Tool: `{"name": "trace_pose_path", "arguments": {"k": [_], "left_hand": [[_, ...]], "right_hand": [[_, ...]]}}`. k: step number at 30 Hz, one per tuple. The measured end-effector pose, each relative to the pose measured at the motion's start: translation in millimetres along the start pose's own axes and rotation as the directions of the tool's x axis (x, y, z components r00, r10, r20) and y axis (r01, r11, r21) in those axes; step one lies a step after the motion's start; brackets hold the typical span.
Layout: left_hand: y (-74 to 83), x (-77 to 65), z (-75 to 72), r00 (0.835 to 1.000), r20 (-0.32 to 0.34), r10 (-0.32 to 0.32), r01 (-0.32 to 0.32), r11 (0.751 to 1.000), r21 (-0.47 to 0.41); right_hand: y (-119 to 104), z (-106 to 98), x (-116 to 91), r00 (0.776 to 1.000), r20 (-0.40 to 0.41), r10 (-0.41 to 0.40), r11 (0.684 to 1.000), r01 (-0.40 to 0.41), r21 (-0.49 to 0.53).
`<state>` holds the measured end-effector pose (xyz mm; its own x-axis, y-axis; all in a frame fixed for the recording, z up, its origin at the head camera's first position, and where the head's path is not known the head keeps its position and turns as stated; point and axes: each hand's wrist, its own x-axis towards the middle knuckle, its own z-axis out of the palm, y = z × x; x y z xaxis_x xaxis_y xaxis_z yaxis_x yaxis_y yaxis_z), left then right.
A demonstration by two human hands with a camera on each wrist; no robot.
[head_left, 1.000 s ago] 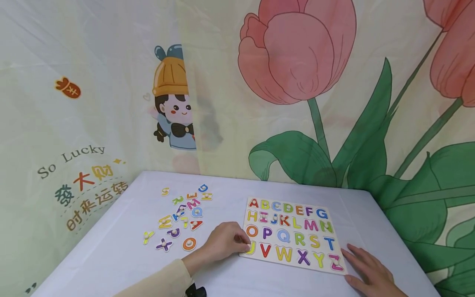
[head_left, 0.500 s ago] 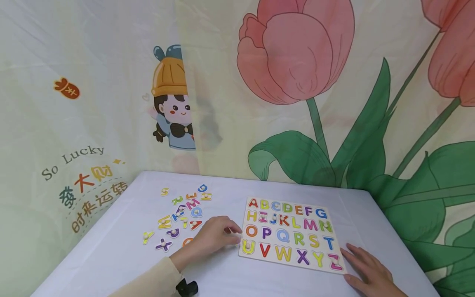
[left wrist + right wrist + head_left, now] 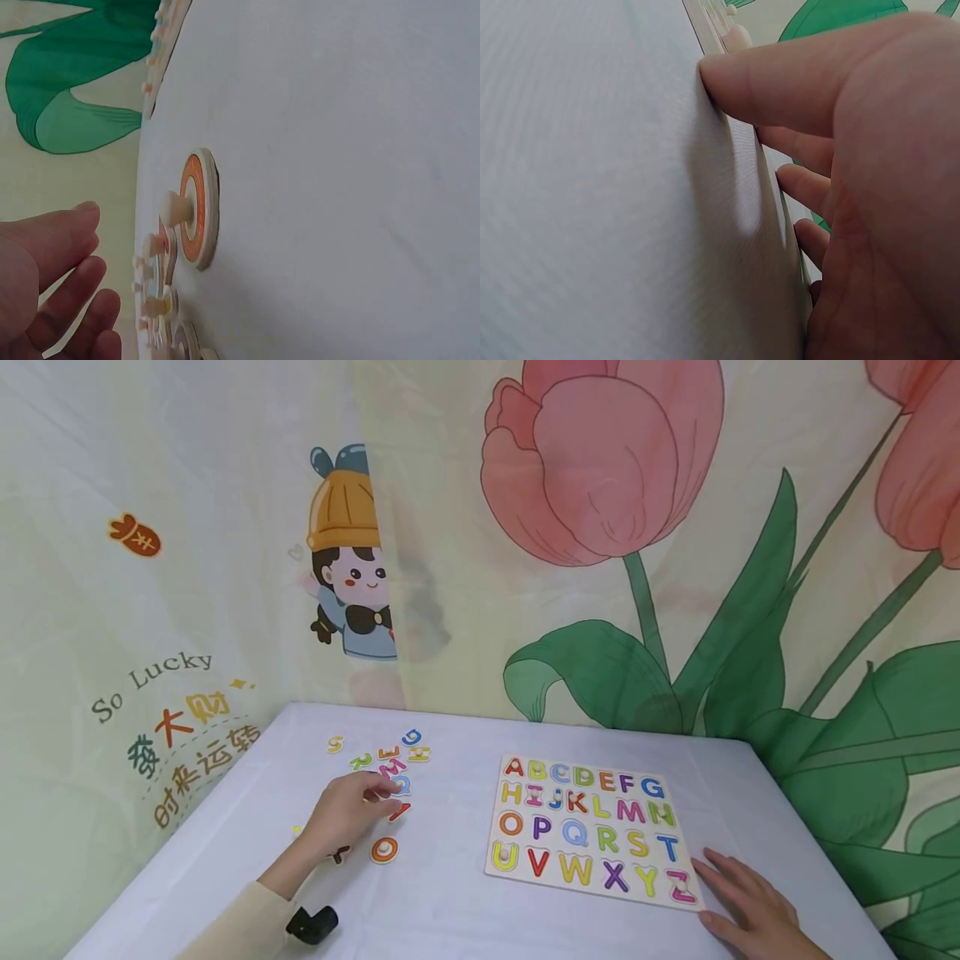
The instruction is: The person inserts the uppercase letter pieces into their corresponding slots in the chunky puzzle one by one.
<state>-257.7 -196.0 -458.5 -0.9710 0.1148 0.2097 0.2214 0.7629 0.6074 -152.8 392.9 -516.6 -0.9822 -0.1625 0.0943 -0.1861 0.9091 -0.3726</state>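
Note:
My left hand (image 3: 348,810) hovers over the scattered wooden letter pieces on the left of the table, thumb and fingers apart. In the left wrist view nothing is between those fingers (image 3: 75,232). The orange O piece (image 3: 385,850), with its knob up, lies just right of the hand. A red letter (image 3: 400,812) and a light blue Q (image 3: 403,786) are close to the fingertips. My right hand (image 3: 753,906) rests at the lower right corner of the alphabet board (image 3: 555,862), fingers spread along its edge. Knobbed pieces such as the yellow U (image 3: 505,857) and pink Z (image 3: 681,887) sit in the board.
Behind the left hand lie more loose letters, among them a yellow S (image 3: 335,744), a green R (image 3: 361,762) and a blue G (image 3: 412,737). The hand hides several others. A printed curtain (image 3: 450,568) hangs behind the white-covered table (image 3: 450,910).
My left hand has let go of the U at the board's lower left corner and moved left over the loose letters. My right hand stays at the board's corner.

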Motion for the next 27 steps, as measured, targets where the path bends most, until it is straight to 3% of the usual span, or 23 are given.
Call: {"name": "trace_pose_path", "arguments": {"k": [6, 8, 11, 14, 18, 23, 27], "left_hand": [[-17.4, -20.2, -8.0, 0.997, 0.075, -0.02, 0.021, 1.0, -0.008], [-23.6, -26.7, -9.0, 0.994, 0.107, 0.012, -0.009, 1.0, -0.028], [-31.8, -32.7, -12.5, 0.978, 0.175, 0.117, -0.107, 0.992, -0.066], [-38.8, -31.2, -16.7, 0.933, 0.251, 0.258, -0.238, 0.965, -0.107], [-42.1, -18.3, -21.7, 0.848, 0.355, 0.394, -0.366, 0.919, -0.147], [-39.4, 3.7, -24.1, 0.749, 0.471, 0.465, -0.449, 0.88, -0.156], [-37.2, 13.3, -24.6, 0.707, 0.527, 0.472, -0.459, 0.873, -0.166]], "right_hand": [[-2.3, -1.9, -0.7, 1.0, 0.011, 0.014, 1.0, -0.014, 0.02], [-4.6, -3.9, 0.0, 1.0, 0.015, 0.018, 0.999, -0.019, 0.027], [-2.4, -1.8, 0.1, 1.0, 0.014, 0.022, 0.999, -0.022, 0.037], [0.7, -0.4, 0.5, 0.999, 0.016, 0.03, 0.999, -0.03, 0.04], [4.7, 0.9, 1.0, 0.999, 0.022, 0.036, 0.999, -0.037, 0.038], [5.9, 3.1, 0.7, 1.0, 0.01, 0.027, 0.999, -0.028, 0.031], [3.6, 2.3, 0.4, 1.0, -0.001, 0.016, 1.0, -0.016, 0.026]]}}
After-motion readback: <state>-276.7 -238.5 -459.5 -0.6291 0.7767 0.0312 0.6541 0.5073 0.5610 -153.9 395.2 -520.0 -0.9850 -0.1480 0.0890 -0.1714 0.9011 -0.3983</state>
